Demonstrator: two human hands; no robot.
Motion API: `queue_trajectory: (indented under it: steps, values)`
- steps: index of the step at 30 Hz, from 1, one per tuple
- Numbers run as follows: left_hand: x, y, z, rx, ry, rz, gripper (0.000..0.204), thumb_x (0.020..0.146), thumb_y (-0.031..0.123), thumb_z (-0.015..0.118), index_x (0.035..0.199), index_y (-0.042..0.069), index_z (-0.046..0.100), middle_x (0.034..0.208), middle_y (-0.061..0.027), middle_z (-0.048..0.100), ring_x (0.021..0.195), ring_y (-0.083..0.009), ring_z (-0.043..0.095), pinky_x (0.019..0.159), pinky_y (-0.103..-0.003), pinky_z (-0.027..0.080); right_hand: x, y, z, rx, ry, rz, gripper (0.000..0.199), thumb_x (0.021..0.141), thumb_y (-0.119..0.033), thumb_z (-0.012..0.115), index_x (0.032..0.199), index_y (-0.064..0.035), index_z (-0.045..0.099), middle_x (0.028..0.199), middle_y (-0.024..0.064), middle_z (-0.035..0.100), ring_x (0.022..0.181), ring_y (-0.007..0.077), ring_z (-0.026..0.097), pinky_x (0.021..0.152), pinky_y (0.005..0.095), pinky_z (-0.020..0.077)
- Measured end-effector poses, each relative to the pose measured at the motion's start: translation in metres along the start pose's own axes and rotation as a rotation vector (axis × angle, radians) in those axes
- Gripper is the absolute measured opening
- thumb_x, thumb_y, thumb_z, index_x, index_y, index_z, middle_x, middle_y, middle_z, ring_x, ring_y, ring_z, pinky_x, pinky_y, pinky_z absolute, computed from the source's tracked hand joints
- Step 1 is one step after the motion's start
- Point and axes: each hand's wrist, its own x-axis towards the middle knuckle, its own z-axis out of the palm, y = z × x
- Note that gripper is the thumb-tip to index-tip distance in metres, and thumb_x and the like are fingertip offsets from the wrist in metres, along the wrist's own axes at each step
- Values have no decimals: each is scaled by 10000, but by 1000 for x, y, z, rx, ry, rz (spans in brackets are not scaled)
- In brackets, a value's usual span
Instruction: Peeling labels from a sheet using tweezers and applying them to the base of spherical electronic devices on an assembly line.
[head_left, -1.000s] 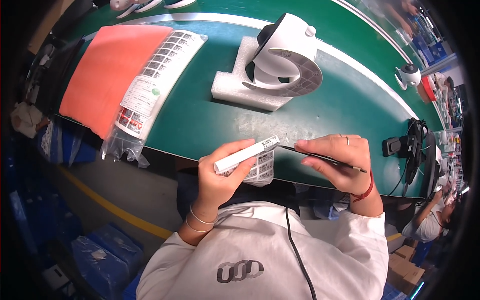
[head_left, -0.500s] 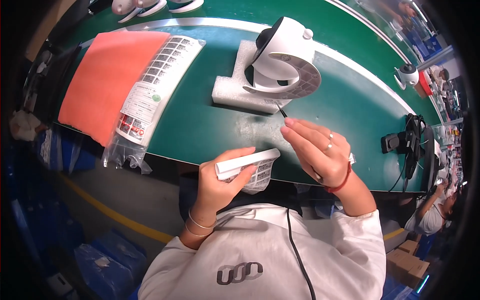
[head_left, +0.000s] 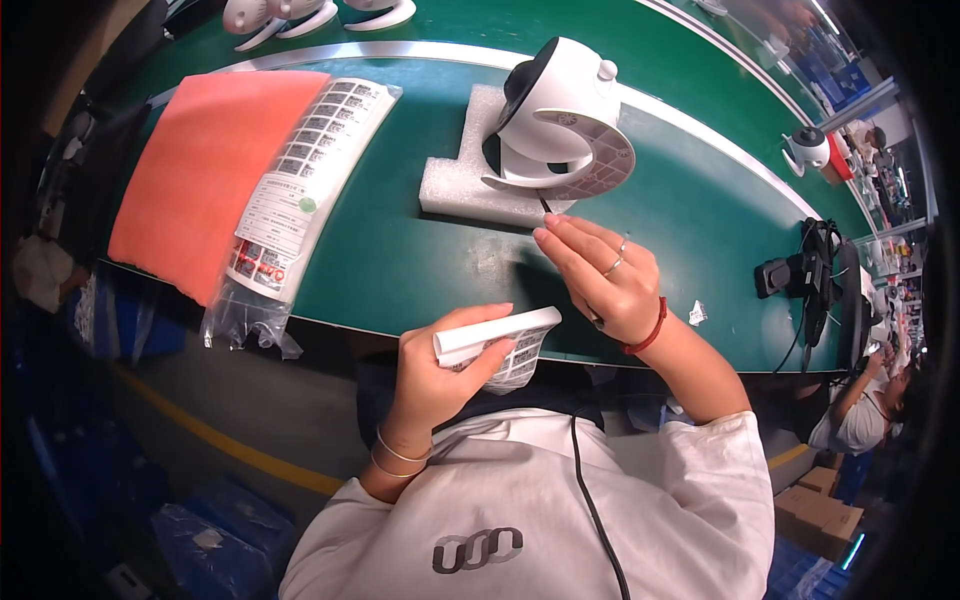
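My left hand (head_left: 440, 360) is closed on a folded sheet of labels (head_left: 522, 365), white-backed with rows of small dark-printed stickers, held over the table's near edge. In my right hand (head_left: 605, 275) I pinch thin dark tweezers (head_left: 546, 206), their tip up against the underside of a white camera-like device (head_left: 560, 85). This device has a dark round front and a curved stand, and it lies tilted in a white foam block (head_left: 450, 192). Whether a sticker is at the tweezer tip cannot be made out.
An orange sheet (head_left: 215, 170) and a bagged label sheet (head_left: 335, 150) lie on the green table's left. Black cabled equipment (head_left: 805, 275) stands at the right, with a small scrap (head_left: 697, 313) nearer. Similar white devices (head_left: 375, 12) stand at the back; another person (head_left: 850, 415) is far right.
My right hand has moved left and forward, bringing the tweezers to the underside of the device. A small pale label near the tip no longer shows plainly. My left hand stays almost still.
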Motion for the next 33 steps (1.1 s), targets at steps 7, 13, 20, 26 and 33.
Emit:
queue_trajectory:
  steps: [7, 13, 20, 26, 33]
  values:
    - [1, 1, 0, 19, -14, -21, 284, 770, -8, 735, 1048, -20, 682, 903, -104, 720, 805, -107, 664, 721, -246, 523, -1, -2, -2, 91, 4, 92, 283, 704, 70, 703, 980, 9, 691, 966, 142, 693, 863, 261, 692, 711, 312, 564]
    - [2, 3, 1, 32, -12, -19, 282, 766, -7, 735, 1043, -20, 685, 897, -107, 720, 802, -108, 665, 723, -248, 522, -5, 4, 2, 492, 283, 493, 217, 712, 65, 746, 913, -3, 700, 919, 143, 717, 859, 251, 703, 759, 301, 541]
    - [9, 8, -7, -3, 2, -66, 355, 779, -3, 732, 1124, -18, 647, 913, -77, 708, 820, -74, 621, 730, -233, 511, -8, 0, 5, 197, 217, 223, 266, 693, 63, 739, 943, -15, 689, 936, 138, 701, 787, 255, 693, 679, 307, 557]
    - [8, 12, -16, -65, 2, -92, 317, 783, -2, 736, 1089, -33, 657, 908, -81, 701, 831, -80, 621, 726, -224, 508, -2, -3, 15, -24, 171, 82, 298, 663, -22, 686, 960, -11, 681, 947, 134, 690, 821, 252, 696, 668, 319, 571]
    - [2, 3, -17, -36, 27, -16, 287, 788, 2, 735, 1064, -38, 666, 916, -85, 702, 834, -89, 629, 727, -225, 509, 2, -15, 25, 64, 100, 103, 314, 652, -13, 685, 965, -10, 691, 994, 150, 689, 849, 272, 694, 703, 318, 565]
